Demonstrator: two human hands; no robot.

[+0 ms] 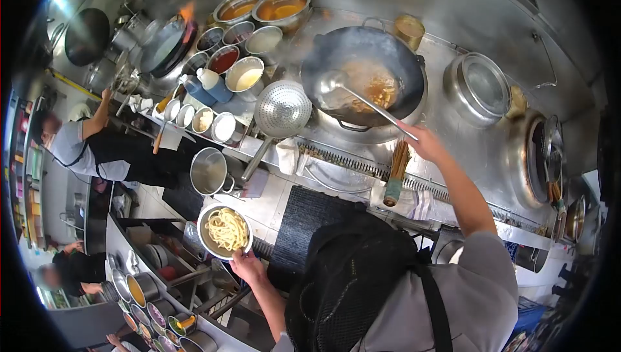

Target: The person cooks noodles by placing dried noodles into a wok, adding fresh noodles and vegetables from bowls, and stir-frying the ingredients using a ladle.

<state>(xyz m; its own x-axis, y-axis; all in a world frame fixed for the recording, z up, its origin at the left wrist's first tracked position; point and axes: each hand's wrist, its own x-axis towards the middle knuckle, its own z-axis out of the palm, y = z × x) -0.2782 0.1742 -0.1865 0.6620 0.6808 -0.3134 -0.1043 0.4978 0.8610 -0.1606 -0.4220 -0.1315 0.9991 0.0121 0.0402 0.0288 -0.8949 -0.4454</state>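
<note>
At the wok [409, 77], a spill risk

Remotely, I watch the desk [446, 135] bearing it. Into the wok reaches the ladle [381, 112], the right hand [422, 142] wrapped round its handle; a hasty lift could splash liquid [362, 70]. Off the wok's near left, the bowl [210, 250] is pinched near its rim by the left hand [247, 266], grip underneath unseen; a tilt could slide its noodles [226, 230] out.

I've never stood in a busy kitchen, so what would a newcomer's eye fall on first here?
Probably the big dark wok at upper centre, where the right hand holds a long ladle. Next, lower and left of centre, the left hand holds a bowl of thick pale noodles. An orange flame glows at upper left.
</note>
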